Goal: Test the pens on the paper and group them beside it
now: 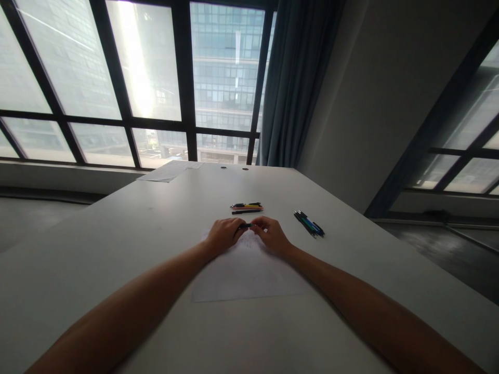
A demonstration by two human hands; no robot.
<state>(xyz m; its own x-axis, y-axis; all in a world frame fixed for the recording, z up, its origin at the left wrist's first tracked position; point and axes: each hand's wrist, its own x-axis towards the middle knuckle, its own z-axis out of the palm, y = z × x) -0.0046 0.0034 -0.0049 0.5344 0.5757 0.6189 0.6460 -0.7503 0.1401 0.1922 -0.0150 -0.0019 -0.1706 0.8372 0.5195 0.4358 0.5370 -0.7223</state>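
My left hand (223,234) and my right hand (271,234) meet over the far edge of a white sheet of paper (245,275) on the table (117,244). Between their fingertips they hold a dark pen (245,225), each hand gripping one end. Just beyond the hands lies a small bundle of pens (246,208) with red, yellow and black barrels. To the right of my right hand lies a second group of pens (309,224), dark with blue and green.
More paper (169,171) lies at the table's far left corner. Two small dark round spots (234,168) sit near the far edge. Large windows and a grey curtain (296,83) stand behind the table; a wall rises to the right.
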